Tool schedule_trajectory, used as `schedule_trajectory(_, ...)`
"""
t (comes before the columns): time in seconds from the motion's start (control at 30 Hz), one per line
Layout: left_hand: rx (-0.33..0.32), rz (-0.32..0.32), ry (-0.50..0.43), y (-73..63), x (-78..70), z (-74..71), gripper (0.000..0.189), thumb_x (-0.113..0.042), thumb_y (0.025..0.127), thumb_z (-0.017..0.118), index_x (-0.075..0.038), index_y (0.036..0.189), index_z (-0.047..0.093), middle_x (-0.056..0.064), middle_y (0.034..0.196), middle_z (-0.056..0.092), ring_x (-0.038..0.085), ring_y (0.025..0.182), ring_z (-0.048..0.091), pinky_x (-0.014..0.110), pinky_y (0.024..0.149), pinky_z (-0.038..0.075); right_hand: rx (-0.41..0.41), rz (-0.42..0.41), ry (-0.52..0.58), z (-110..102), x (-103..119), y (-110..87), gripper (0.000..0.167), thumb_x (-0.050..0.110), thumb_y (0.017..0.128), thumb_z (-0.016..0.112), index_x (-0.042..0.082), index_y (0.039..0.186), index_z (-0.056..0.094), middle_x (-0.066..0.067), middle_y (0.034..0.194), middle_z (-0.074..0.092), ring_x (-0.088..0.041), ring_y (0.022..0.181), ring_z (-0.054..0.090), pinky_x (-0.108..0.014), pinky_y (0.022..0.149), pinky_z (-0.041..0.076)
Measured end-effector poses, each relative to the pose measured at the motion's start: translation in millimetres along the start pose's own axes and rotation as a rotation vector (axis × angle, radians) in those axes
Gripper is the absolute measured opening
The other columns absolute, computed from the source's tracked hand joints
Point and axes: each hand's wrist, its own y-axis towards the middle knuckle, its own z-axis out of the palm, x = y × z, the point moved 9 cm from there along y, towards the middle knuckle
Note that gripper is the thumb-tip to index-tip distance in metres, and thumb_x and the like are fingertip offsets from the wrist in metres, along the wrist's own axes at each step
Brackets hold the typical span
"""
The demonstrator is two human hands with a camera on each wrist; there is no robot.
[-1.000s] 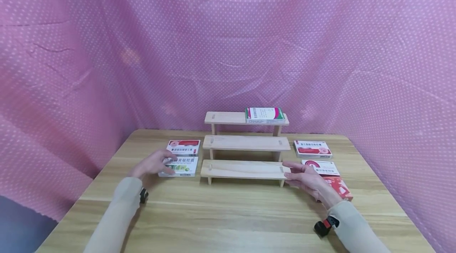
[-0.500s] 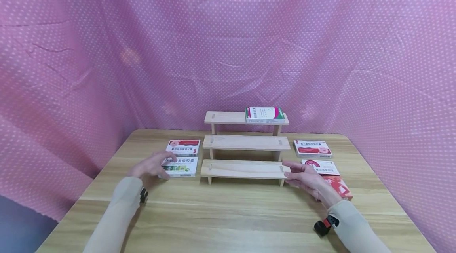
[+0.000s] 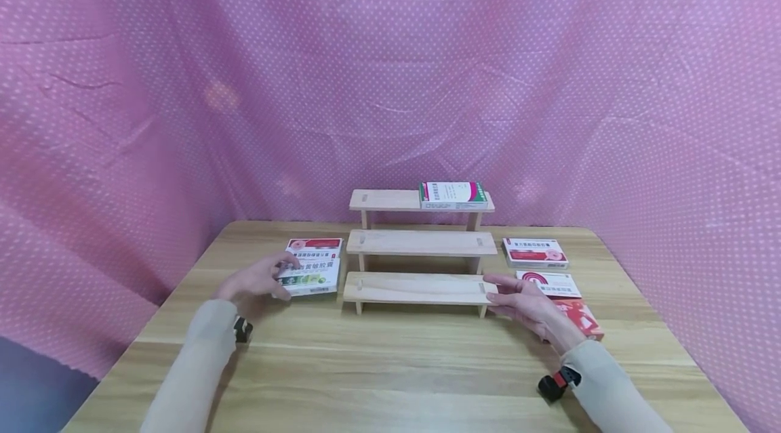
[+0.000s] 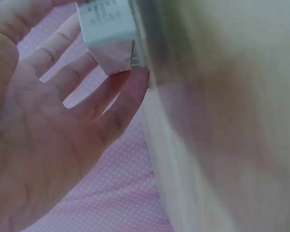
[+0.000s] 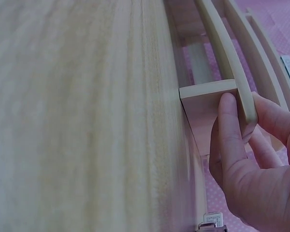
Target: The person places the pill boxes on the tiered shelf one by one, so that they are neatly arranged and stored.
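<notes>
My left hand (image 3: 255, 279) pinches the left end of a white medicine box (image 3: 316, 272) with a green picture, its thumb at the near side. The box looks slightly raised and covers part of a red-and-white medicine box (image 3: 323, 244) behind it. In the left wrist view the fingers curl about the end of the white box (image 4: 108, 24). With thumb and fingers, my right hand (image 3: 526, 307) grips the right end of the lowest tier of a wooden three-step stand (image 3: 415, 289). The right wrist view shows the thumb over and fingertips under that board (image 5: 227, 63).
A green, white and pink box (image 3: 453, 194) lies at the right of the top tier. On the right of the stand are a red-and-white box (image 3: 535, 253), a white box with red rings (image 3: 552, 285) and a red box (image 3: 579, 320). A pink dotted curtain (image 3: 390, 80) surrounds the table (image 3: 390, 365).
The left fingers loosened, then took hold of the white-and-green box again. It has shifted up and away from the table's front, over the box behind. My right hand keeps its place.
</notes>
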Motion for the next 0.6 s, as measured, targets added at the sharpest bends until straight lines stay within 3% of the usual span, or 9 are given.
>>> schedule_trajectory(0.17, -0.031, -0.037, -0.092, -4.2, -0.8, -9.6, 0.069, -0.016, 0.07, 0.083, -0.017, 0.132, 0.051, 0.024, 0.14, 0.045, 0.033, 0.114, 0.053, 0.048, 0.097, 0.046, -0.005, -0.01, 0.001, 0.3, 1.2, 0.0, 0.061, 0.004, 0.092, 0.065, 0.001, 0.148, 0.039, -0.025, 0.151, 0.036, -0.014, 0.105, 0.064, -0.034, 0.097, 0.056)
schedule_trajectory(0.27, -0.061, -0.016, -0.108, -6.5, -3.8, -16.8, 0.071, -0.02, 0.073, 0.082, -0.018, 0.137, 0.049, 0.022, 0.142, 0.045, 0.035, 0.117, 0.051, 0.045, 0.096, 0.047, 0.001, -0.013, -0.005, 1.1, 2.1, -0.1, 0.061, 0.005, 0.093, 0.065, 0.0, 0.148, 0.039, -0.025, 0.152, 0.034, -0.014, 0.105, 0.064, -0.034, 0.097, 0.056)
schedule_trajectory(0.43, -0.109, 0.071, -0.181, -6.5, -14.4, -31.4, 0.071, -0.02, 0.076, 0.082, -0.015, 0.138, 0.05, 0.017, 0.131, 0.055, 0.035, 0.115, 0.053, 0.037, 0.095, 0.048, 0.002, -0.01, 0.005, 1.1, 1.7, -0.1, 0.06, 0.004, 0.093, 0.064, 0.0, 0.148, 0.039, -0.025, 0.15, 0.036, -0.014, 0.105, 0.064, -0.034, 0.097, 0.056)
schedule_trajectory(0.6, -0.176, 0.131, -0.186, -3.6, -27.9, -48.1, 0.072, -0.028, 0.077, 0.083, -0.013, 0.139, 0.051, 0.013, 0.125, 0.061, 0.028, 0.109, 0.059, 0.032, 0.09, 0.053, -0.004, -0.004, 0.008, 0.7, 1.5, -0.5, 0.06, 0.004, 0.093, 0.064, 0.0, 0.148, 0.039, -0.025, 0.149, 0.037, -0.014, 0.105, 0.064, -0.034, 0.097, 0.056)
